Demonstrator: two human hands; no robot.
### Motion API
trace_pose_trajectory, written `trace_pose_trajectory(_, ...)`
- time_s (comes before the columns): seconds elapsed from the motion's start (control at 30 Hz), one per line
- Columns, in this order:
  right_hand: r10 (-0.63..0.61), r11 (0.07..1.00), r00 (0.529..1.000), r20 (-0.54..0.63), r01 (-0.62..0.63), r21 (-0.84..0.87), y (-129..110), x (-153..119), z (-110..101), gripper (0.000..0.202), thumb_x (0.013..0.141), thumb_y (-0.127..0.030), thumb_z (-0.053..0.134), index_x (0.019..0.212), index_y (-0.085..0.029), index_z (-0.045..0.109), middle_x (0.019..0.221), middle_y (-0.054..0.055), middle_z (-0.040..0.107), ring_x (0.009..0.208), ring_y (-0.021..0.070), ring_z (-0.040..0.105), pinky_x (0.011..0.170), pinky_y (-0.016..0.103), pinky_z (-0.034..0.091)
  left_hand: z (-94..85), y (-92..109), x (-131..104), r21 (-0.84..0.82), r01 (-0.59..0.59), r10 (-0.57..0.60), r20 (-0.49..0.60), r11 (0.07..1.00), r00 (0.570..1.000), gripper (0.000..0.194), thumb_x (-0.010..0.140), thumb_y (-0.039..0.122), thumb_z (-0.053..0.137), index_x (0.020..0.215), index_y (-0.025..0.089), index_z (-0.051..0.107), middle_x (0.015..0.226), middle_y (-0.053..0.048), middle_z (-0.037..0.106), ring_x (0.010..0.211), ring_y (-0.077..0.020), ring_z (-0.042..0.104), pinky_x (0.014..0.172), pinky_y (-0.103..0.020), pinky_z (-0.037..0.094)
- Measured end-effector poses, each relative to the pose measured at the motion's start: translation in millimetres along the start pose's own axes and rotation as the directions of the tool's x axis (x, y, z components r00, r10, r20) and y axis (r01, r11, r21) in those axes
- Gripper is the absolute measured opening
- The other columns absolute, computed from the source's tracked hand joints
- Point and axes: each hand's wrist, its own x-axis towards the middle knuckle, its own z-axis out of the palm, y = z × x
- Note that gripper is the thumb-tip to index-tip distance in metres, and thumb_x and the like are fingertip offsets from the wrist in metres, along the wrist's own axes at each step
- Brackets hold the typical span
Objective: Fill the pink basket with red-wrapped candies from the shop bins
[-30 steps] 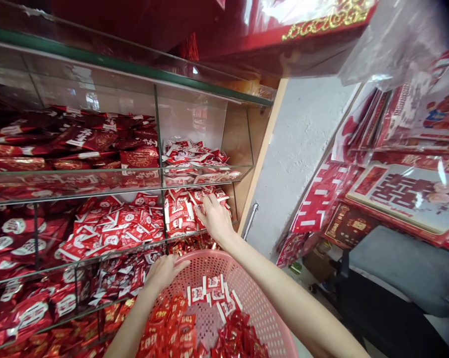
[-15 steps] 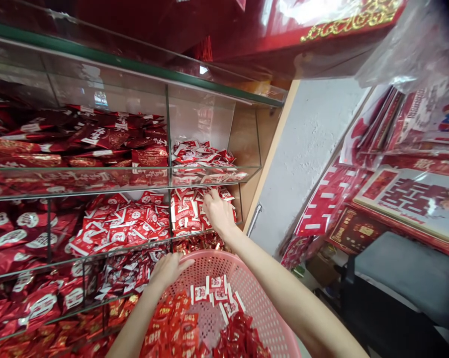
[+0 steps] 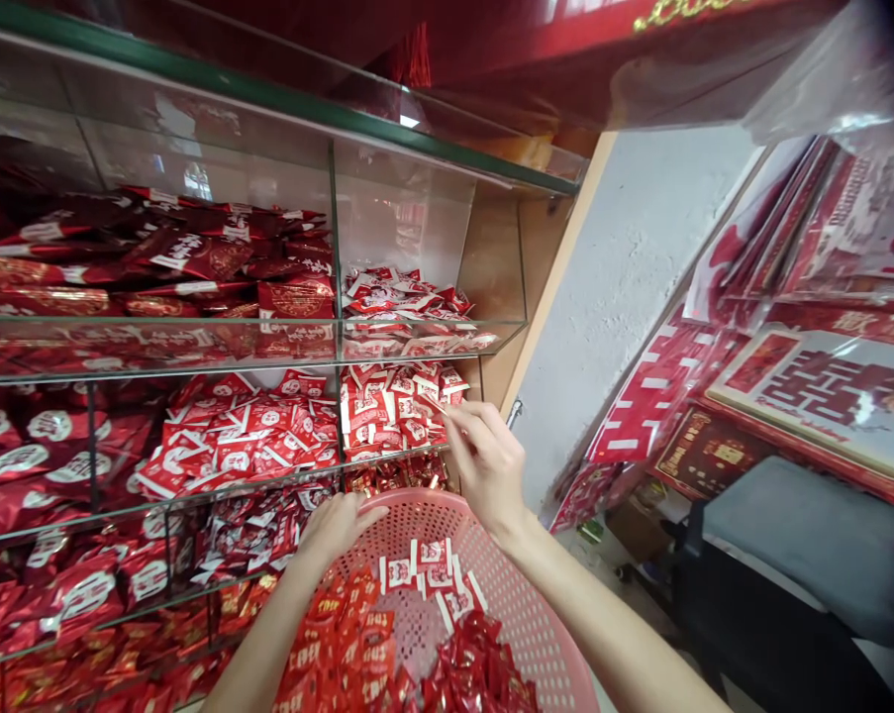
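Note:
A pink perforated plastic basket (image 3: pixel 536 584) stands below me, and my left hand (image 3: pixel 341 530) grips its far left rim. Inside lie several red-and-white candy packets (image 3: pixel 436 564), a pile of orange-red packets (image 3: pixel 349 634) and a pile of dark red wrapped candies (image 3: pixel 480 663). My right hand (image 3: pixel 487 460) is above the basket's far right rim, in front of the shelf. Its thumb and fingers pinch a small candy packet, seen nearly edge-on. Just beyond it, a compartment holds a heap of matching red-and-white packets (image 3: pixel 372 406).
Glass shelves (image 3: pixel 253 371) with dividers hold red packets on several levels to the left. A wooden side panel (image 3: pixel 557 267) ends the shelving beside a grey wall (image 3: pixel 632 238). At right are wrapped red decorations (image 3: pixel 825 396) and a dark chair (image 3: pixel 780 594).
My right hand has drawn back from the packet compartment, toward me and to the right, with a packet in its fingers. My left hand stays on the basket rim. The view has shifted slightly.

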Motion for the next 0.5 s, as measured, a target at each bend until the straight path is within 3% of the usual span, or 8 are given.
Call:
trace_pose_trajectory(0.07,0.084,0.979,0.996,-0.006,-0.081,0.185,-9.1,-21.5,-11.5,0.021,0.087,-0.022,0.047,0.098,-0.021,0.065,0.095,0.005,0.062,0.085,0.0140,0.058,0.074,0.027,0.046,0.0,0.1,0.3,-0.009,0.005,-0.005,0.004,1.000,1.000,0.062,0.079,0.068,0.024,0.081,0.020,0.063,0.083,-0.011,0.069,0.082,-0.0238,0.064,0.065,-0.027,0.040)
trace_pose_trajectory(0.13,0.231,0.920,0.968,0.098,-0.250,0.303,-11.1,-45.7,-13.2,0.019,0.086,-0.025,0.050,0.090,-0.021,0.068,0.089,0.005,0.063,0.078,0.0143,0.058,0.067,0.027,0.046,0.0,0.2,0.3,-0.020,0.008,-0.008,0.013,1.000,1.000,0.061,0.079,0.068,0.025,0.081,0.020,0.063,0.082,-0.011,0.069,0.081,-0.0230,0.064,0.064,-0.026,0.040)
trace_pose_trajectory(0.2,0.397,0.815,0.883,0.251,-0.465,0.346,-3.1,-72.7,-2.8,0.020,0.084,-0.029,0.052,0.079,-0.021,0.069,0.080,0.004,0.065,0.069,0.0136,0.057,0.061,0.025,0.044,-0.3,0.2,-0.1,-0.025,0.005,-0.005,0.016,1.000,1.000,0.061,0.079,0.068,0.025,0.082,0.020,0.063,0.082,-0.010,0.069,0.079,-0.0228,0.064,0.064,-0.026,0.040)
trace_pose_trajectory(0.33,0.639,0.535,0.632,0.439,-0.775,0.337,29.8,-126.2,40.4,0.023,0.073,-0.035,0.060,0.062,-0.017,0.067,0.063,0.002,0.065,0.055,0.0120,0.053,0.050,0.022,0.040,-1.3,0.8,-1.3,-0.015,-0.002,0.002,0.008,1.000,1.000,0.062,0.079,0.068,0.024,0.081,0.020,0.063,0.083,-0.011,0.069,0.081,-0.0238,0.064,0.064,-0.027,0.040)
trace_pose_trajectory(0.43,0.764,0.189,0.351,0.541,-0.924,0.333,48.0,-154.2,70.6,0.023,0.066,-0.038,0.063,0.060,-0.016,0.062,0.049,-0.002,0.057,0.037,0.0068,0.040,0.036,0.019,0.028,-1.7,1.5,-2.0,-0.016,0.014,-0.014,0.008,1.000,1.000,0.061,0.079,0.068,0.025,0.080,0.020,0.062,0.084,-0.011,0.069,0.082,-0.0237,0.064,0.065,-0.027,0.040)
trace_pose_trajectory(0.5,0.795,-0.019,0.184,0.579,-0.945,0.327,52.9,-164.4,84.5,0.020,0.062,-0.034,0.065,0.060,-0.016,0.058,0.044,-0.005,0.052,0.032,0.0053,0.035,0.033,0.018,0.022,-1.3,1.6,-2.2,-0.012,0.012,-0.012,0.003,1.000,1.000,0.060,0.080,0.068,0.025,0.080,0.020,0.062,0.084,-0.011,0.069,0.083,-0.0244,0.064,0.065,-0.027,0.040)
